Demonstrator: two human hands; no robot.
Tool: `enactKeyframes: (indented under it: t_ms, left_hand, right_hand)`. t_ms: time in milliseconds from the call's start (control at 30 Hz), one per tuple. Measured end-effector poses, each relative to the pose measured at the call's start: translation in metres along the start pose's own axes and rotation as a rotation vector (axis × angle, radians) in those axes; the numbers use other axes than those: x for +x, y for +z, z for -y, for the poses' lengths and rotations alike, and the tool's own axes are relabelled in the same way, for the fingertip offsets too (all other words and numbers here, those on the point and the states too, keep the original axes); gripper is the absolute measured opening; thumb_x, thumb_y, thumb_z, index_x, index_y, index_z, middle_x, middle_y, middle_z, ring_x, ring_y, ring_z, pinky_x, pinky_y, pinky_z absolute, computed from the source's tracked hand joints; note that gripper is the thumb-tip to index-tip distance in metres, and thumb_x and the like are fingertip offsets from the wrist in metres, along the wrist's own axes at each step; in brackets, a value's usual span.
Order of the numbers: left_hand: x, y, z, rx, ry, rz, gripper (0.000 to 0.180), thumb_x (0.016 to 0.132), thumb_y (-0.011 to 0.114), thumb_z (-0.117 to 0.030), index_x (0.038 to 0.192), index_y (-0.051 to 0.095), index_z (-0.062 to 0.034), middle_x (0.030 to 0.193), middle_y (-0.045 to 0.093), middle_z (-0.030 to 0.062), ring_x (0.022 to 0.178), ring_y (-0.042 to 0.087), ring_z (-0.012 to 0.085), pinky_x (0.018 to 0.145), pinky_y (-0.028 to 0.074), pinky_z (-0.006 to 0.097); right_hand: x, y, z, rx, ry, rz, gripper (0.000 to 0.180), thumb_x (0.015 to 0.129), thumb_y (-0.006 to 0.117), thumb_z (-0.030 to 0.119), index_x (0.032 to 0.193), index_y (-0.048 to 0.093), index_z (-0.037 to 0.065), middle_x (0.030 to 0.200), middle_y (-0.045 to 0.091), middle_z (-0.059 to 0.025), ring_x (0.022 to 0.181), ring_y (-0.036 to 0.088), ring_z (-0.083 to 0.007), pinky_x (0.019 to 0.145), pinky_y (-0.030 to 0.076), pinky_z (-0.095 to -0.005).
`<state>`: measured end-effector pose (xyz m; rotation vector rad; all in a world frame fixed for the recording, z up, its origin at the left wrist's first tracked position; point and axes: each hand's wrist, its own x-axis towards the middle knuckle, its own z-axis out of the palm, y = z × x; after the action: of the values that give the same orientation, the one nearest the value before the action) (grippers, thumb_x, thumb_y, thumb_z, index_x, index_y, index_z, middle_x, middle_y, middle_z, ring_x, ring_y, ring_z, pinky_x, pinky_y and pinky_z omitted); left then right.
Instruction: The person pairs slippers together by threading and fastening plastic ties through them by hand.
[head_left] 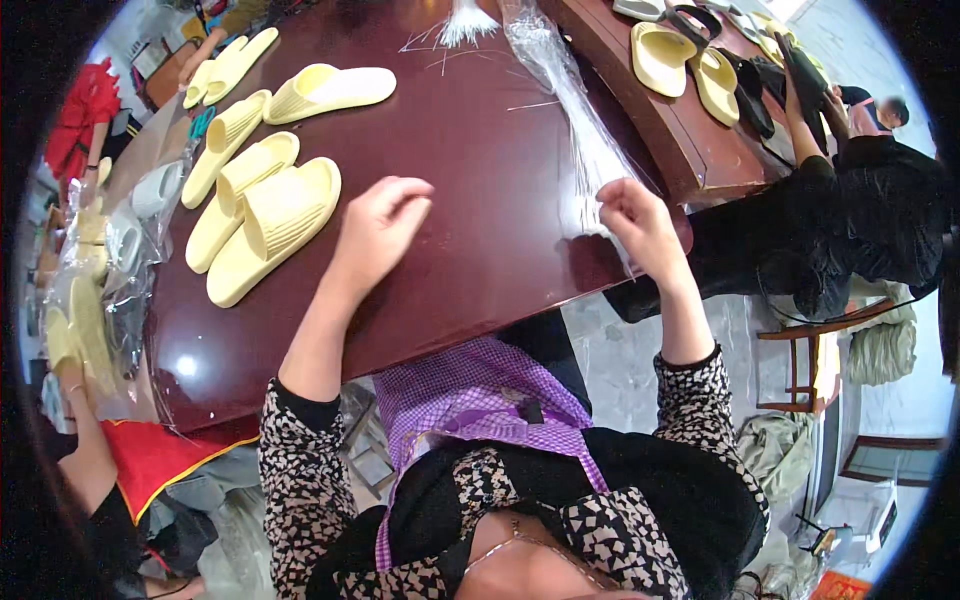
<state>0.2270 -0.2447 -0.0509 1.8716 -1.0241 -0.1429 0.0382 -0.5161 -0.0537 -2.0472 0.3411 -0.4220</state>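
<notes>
My left hand [378,228] hovers over the dark red table [480,130], its fingers curled in and nothing showing in them. To its left lie pale yellow slippers: a side-by-side pair, with one slipper [285,225] closest to the hand, and two more slippers [330,92] behind. My right hand [642,228] is closed at the near end of a bundle of thin white plastic strands [590,160], partly inside a clear bag [540,45]. A fine strand runs below that hand; whether the fingers pinch it is too small to tell.
Another yellow pair [230,68] lies at the far left, near bagged slippers [125,235]. More loose strands [465,25] are at the far edge. On the right, a second table [640,90] carries yellow and black slippers, with a person in black [830,215] beside it.
</notes>
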Motion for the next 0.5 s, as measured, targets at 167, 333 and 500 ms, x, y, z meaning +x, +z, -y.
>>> enactKeyframes:
  t_ms: [167,333,500]
  left_hand:
    - [0.026,0.048,-0.048,0.065,0.381,0.048,0.015,0.080,0.061,-0.003,0.095,0.062,-0.0007,0.097,0.061,0.0117,0.086,0.061,0.0234,0.075,0.049,0.031]
    - [0.041,0.099,-0.052,0.157,0.538,0.082,0.015,0.077,0.062,-0.002,0.093,0.062,-0.0021,0.098,0.060,0.0130,0.087,0.060,0.0288,0.076,0.049,0.035]
    - [0.046,0.117,-0.047,0.203,0.583,0.063,0.019,0.070,0.062,0.000,0.088,0.060,-0.0046,0.093,0.059,0.0076,0.080,0.057,0.0260,0.073,0.047,0.036]
  right_hand:
    - [-0.010,0.011,0.018,0.187,0.039,0.070,0.011,0.083,0.056,-0.001,0.094,0.053,0.001,0.078,0.053,0.0027,0.069,0.050,-0.0034,0.060,0.040,-0.0177]
    - [-0.018,0.012,0.028,0.399,0.150,0.169,0.012,0.084,0.057,0.000,0.094,0.052,0.003,0.077,0.052,0.0034,0.067,0.049,-0.0021,0.057,0.039,-0.0169]
    - [-0.021,0.010,0.016,0.486,0.156,0.230,0.013,0.084,0.058,0.002,0.094,0.052,0.004,0.076,0.053,0.0041,0.067,0.048,-0.0018,0.056,0.038,-0.0166]
